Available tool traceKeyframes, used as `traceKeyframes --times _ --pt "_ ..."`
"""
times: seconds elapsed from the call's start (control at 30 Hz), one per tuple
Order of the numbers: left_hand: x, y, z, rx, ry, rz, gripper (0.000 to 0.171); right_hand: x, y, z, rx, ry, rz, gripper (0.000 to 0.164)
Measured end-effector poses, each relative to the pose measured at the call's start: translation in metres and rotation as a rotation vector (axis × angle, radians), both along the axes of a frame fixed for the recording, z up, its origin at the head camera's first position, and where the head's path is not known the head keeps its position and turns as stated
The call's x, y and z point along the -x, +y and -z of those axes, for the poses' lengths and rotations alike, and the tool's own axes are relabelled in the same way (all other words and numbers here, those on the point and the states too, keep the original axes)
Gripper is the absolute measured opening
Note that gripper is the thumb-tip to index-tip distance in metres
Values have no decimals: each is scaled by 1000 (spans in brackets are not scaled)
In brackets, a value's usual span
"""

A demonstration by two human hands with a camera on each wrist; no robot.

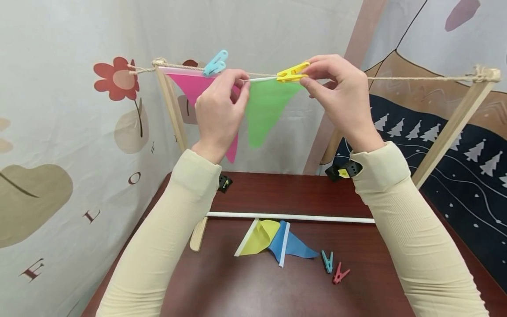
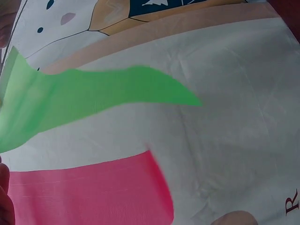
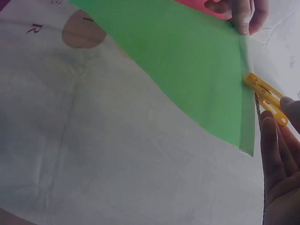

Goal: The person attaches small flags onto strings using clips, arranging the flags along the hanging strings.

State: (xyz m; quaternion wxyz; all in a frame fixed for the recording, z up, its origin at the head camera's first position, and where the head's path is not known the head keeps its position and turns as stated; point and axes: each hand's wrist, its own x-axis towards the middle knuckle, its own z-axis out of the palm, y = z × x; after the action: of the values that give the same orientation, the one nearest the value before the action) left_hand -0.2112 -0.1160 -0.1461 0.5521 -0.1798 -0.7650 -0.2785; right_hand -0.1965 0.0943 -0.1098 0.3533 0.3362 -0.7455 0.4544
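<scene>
A green pennant (image 1: pixel 269 108) hangs at the twine (image 1: pixel 416 78), its white top band along the line. My left hand (image 1: pixel 222 108) pinches the band's left corner. In my right hand (image 1: pixel 340 90) a yellow clothespin (image 1: pixel 292 73) is pinched by its handles, its nose over the band near the middle, as the right wrist view shows with the clothespin (image 3: pixel 266 97). Whether it clamps the twine too, I cannot tell. To the left hangs a pink pennant (image 1: pixel 190 84) with a light blue clothespin (image 1: pixel 216 63) on the twine, partly behind my left hand.
Wooden posts (image 1: pixel 455 127) hold up the twine, with a white rod (image 1: pixel 293 216) low between them. On the brown table (image 1: pixel 253 290) lie a yellow pennant (image 1: pixel 259 237), a blue pennant (image 1: pixel 297 245), a teal clothespin (image 1: pixel 327 261) and a red clothespin (image 1: pixel 340 274).
</scene>
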Motion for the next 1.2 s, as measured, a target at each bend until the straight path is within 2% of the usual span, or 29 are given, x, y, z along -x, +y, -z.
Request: traceKeyframes --times 0.23,0.37,0.53,0.8,0.9,1.07,1.2 --pt "-2 0 2 4 -20 -9 18 -1 2 1 1 -19 15 19" --pt "-1 0 5 44 43 0 20 -5 4 3 5 -8 32 20" --pt "0 -2 4 81 138 37 24 -8 5 3 34 2 26 19" --pt "-4 -2 6 116 168 54 24 -12 10 7 48 14 48 22" --pt "-6 -1 7 125 180 61 22 -8 15 10 49 30 67 22" --pt "-8 2 12 136 206 79 23 5 25 19 52 -20 94 21" --pt "-10 5 15 149 206 92 22 10 32 26 36 -50 103 21"
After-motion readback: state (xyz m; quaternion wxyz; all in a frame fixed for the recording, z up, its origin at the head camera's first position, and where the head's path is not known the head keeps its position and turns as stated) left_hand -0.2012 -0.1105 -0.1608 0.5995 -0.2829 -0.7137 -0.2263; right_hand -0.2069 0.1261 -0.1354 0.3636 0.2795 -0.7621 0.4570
